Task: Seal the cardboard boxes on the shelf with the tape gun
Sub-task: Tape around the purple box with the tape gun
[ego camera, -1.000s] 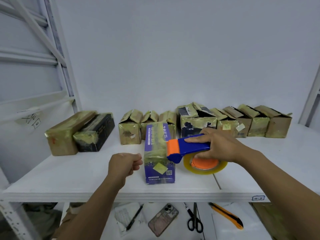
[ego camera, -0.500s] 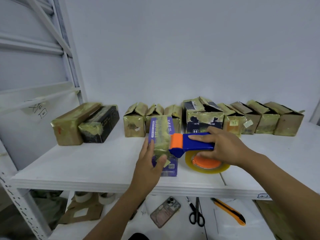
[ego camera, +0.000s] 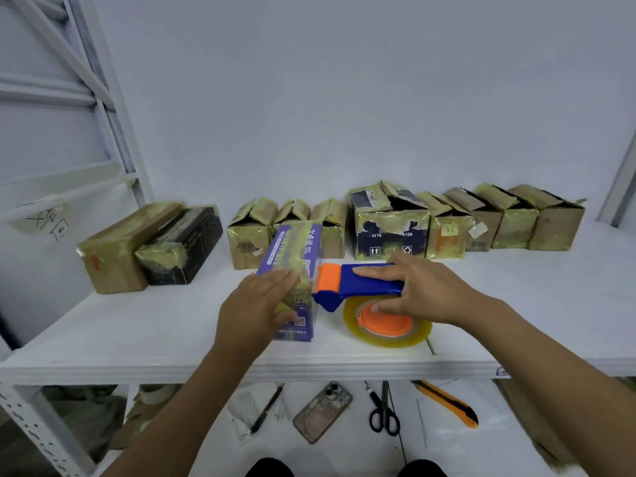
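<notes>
Purple rectangular cardboard box at frame centre

It lies on the white shelf board. The left hand presses its top, fingers straight and together. The right hand grips the blue-and-orange plastic tape gun beside it, fingers curled round the handle.

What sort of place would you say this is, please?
Probably a packing or storage room: white metal shelving holds a row of taped cardboard boxes, and the right hand grips a tape gun.
</notes>
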